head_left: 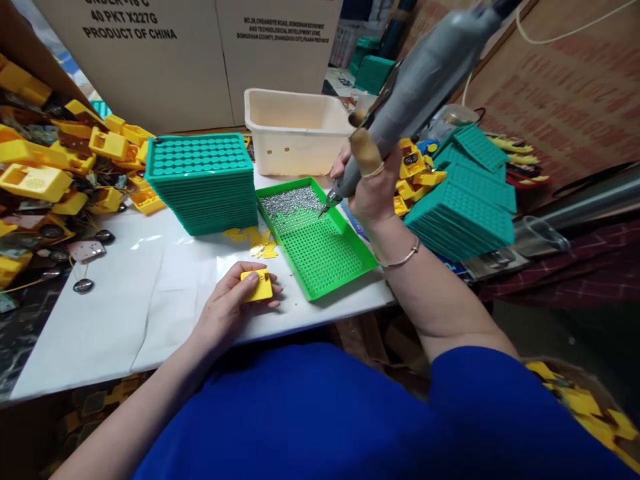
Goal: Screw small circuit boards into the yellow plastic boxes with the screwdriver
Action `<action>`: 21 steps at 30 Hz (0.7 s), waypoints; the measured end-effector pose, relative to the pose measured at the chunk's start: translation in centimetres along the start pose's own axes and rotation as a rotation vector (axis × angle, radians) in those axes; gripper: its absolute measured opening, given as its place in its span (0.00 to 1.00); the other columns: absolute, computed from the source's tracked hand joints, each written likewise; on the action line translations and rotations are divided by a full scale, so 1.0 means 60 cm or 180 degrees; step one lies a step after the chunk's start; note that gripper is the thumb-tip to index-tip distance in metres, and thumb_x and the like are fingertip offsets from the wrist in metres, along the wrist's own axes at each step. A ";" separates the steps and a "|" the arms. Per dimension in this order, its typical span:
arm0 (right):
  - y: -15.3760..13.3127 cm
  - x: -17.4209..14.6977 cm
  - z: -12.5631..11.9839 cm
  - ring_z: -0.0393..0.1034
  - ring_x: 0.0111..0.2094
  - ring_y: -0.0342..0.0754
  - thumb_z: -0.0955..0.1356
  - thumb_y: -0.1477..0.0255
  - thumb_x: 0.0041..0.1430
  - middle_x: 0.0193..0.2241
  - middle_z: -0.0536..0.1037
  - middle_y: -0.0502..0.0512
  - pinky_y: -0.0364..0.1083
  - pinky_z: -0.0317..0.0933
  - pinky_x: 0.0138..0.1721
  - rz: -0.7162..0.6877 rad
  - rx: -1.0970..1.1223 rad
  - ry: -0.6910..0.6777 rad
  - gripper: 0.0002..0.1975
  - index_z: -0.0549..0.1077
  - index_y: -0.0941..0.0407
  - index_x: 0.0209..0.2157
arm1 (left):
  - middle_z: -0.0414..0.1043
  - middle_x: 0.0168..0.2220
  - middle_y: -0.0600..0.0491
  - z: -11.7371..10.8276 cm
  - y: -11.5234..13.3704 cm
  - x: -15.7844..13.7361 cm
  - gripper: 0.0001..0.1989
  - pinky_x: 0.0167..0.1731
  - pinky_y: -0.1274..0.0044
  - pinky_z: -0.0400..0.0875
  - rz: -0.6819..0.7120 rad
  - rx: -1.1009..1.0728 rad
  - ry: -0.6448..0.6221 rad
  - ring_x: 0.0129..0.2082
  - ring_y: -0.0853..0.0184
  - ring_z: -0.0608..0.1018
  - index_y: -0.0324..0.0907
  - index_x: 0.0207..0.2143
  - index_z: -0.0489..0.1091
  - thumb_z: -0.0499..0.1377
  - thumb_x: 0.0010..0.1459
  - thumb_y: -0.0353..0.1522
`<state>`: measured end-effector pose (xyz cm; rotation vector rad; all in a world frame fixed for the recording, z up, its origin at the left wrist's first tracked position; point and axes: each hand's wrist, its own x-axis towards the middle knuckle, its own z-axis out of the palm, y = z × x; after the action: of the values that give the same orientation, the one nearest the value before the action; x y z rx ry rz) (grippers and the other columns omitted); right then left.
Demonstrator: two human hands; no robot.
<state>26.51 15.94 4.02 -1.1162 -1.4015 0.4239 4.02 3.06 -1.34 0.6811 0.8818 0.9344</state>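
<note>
My left hand (240,293) holds a small square yellow plastic housing (260,287) just above the table, the thumb pressed on its upper face. In my right hand (373,177) is a grey electric screwdriver (415,80), tilted with its bit pointing down and left. The bit's tip is over the green perforated tray (345,263), close to the heap of small silver screws (293,201) at the tray's far end. Whether the tip touches a screw or the tray, I cannot tell. Some fingers wear tan finger covers.
Stacked teal trays (203,187) stand left of the green tray, with flat yellow pieces (260,243) beside them. Behind is a white bin (300,133). Yellow housings with wires (45,167) pile up at left. More teal trays (465,200) lean at right.
</note>
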 end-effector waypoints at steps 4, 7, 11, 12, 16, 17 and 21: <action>-0.076 -0.037 0.018 0.71 0.27 0.47 0.49 0.42 0.62 0.27 0.70 0.53 0.49 0.65 0.27 0.0083 -0.0001 -0.0476 0.29 0.64 0.49 0.39 | 0.76 0.36 0.48 0.000 -0.002 0.000 0.12 0.33 0.70 0.78 0.0008 -0.0104 0.0035 0.37 0.60 0.81 0.39 0.41 0.68 0.63 0.55 0.33; -0.123 -0.082 0.039 0.72 0.27 0.48 0.55 0.51 0.67 0.25 0.71 0.51 0.49 0.67 0.29 0.0189 0.0272 -0.0910 0.19 0.63 0.50 0.39 | 0.76 0.35 0.47 -0.001 -0.004 0.000 0.13 0.32 0.70 0.78 0.0016 -0.0096 0.0063 0.36 0.60 0.81 0.39 0.41 0.68 0.63 0.54 0.33; -0.156 -0.123 0.060 0.73 0.26 0.46 0.64 0.64 0.65 0.29 0.75 0.49 0.48 0.69 0.26 0.0419 0.0322 -0.1308 0.05 0.63 0.49 0.39 | 0.76 0.35 0.48 -0.003 -0.006 0.000 0.12 0.32 0.70 0.78 0.0021 -0.0088 0.0012 0.36 0.60 0.81 0.39 0.41 0.68 0.63 0.55 0.34; -0.159 -0.127 0.063 0.73 0.26 0.46 0.64 0.66 0.65 0.30 0.76 0.50 0.48 0.69 0.26 0.0488 0.0246 -0.1344 0.04 0.63 0.49 0.38 | 0.76 0.35 0.48 -0.004 -0.006 0.000 0.12 0.31 0.70 0.78 0.0012 -0.0088 0.0000 0.36 0.60 0.81 0.40 0.40 0.68 0.63 0.55 0.34; -0.160 -0.127 0.071 0.74 0.27 0.46 0.64 0.66 0.65 0.32 0.77 0.51 0.47 0.69 0.25 0.0599 -0.0042 -0.1423 0.03 0.64 0.49 0.40 | 0.77 0.35 0.48 -0.006 -0.008 0.000 0.10 0.31 0.72 0.78 0.0015 -0.0108 -0.0037 0.36 0.61 0.81 0.40 0.39 0.67 0.62 0.55 0.33; -0.159 -0.127 0.073 0.74 0.27 0.46 0.63 0.65 0.65 0.31 0.76 0.51 0.47 0.69 0.25 0.0597 0.0010 -0.1460 0.04 0.64 0.49 0.39 | 0.77 0.35 0.48 -0.006 -0.008 0.000 0.10 0.31 0.72 0.78 0.0025 -0.0110 -0.0054 0.36 0.61 0.81 0.40 0.39 0.67 0.62 0.56 0.33; -0.152 -0.129 0.077 0.71 0.24 0.44 0.61 0.58 0.65 0.25 0.72 0.50 0.46 0.69 0.24 0.0576 0.1108 -0.1285 0.11 0.60 0.51 0.35 | 0.77 0.35 0.48 -0.008 -0.008 0.001 0.10 0.31 0.72 0.78 0.0042 -0.0083 -0.0106 0.35 0.61 0.81 0.40 0.39 0.67 0.62 0.56 0.33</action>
<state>17.43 7.13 6.16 -0.9016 -1.5009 1.0284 3.81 2.96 -1.98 0.6789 0.8351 0.9423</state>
